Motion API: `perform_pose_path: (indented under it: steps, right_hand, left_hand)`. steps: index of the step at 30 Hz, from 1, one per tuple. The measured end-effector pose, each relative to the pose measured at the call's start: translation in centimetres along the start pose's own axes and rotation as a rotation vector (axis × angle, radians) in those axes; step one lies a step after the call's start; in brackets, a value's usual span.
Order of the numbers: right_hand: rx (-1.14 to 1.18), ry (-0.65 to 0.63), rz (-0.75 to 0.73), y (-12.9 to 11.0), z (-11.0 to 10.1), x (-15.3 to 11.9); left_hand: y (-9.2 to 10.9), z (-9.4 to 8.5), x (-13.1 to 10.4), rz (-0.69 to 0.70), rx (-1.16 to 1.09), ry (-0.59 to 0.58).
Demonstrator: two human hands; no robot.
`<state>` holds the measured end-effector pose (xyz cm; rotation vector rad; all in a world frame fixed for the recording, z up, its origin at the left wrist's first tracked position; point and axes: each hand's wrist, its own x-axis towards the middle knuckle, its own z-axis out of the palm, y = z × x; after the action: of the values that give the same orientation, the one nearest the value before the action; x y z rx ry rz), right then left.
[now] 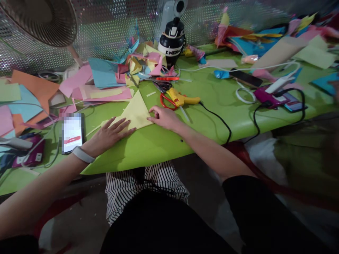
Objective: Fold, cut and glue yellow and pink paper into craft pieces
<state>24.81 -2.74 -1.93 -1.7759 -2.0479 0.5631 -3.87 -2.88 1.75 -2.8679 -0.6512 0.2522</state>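
A yellow paper [138,110], folded to a triangle with its tip pointing away, lies on the green table [159,148]. My left hand [109,134] rests flat on its left side, fingers spread. At its right corner is my right hand [162,118], its thumb and fingers closed on the paper's edge. Thin yellow strips [97,127] lie by my left fingers. Just beyond my right hand are a yellow glue gun [182,98] and red-handled scissors [168,102].
A phone [72,134] lies left of my left hand. Coloured paper scraps [106,74], a black bottle [172,44] and a fan [42,21] stand behind. Purple power strips [271,97] with cables sit at both sides. The glue gun's black cord [218,120] runs over the front edge.
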Motion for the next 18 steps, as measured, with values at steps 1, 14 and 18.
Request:
perform_pose_path:
  steps: [1, 14, 18]
  right_hand:
    - [0.008, -0.003, -0.001, 0.1, 0.0, 0.0]
    - [-0.401, -0.104, -0.629, -3.4, 2.5, -3.4]
    - [-0.452, -0.104, -0.556, -2.8, 2.5, -4.5]
  left_hand:
    - [-0.1, 0.0, 0.0, 0.007, -0.003, -0.004]
    - [-0.8, 0.4, 0.2, 0.038, 0.031, -0.045]
    - [-0.7, 0.3, 0.2, 0.033, 0.033, -0.046]
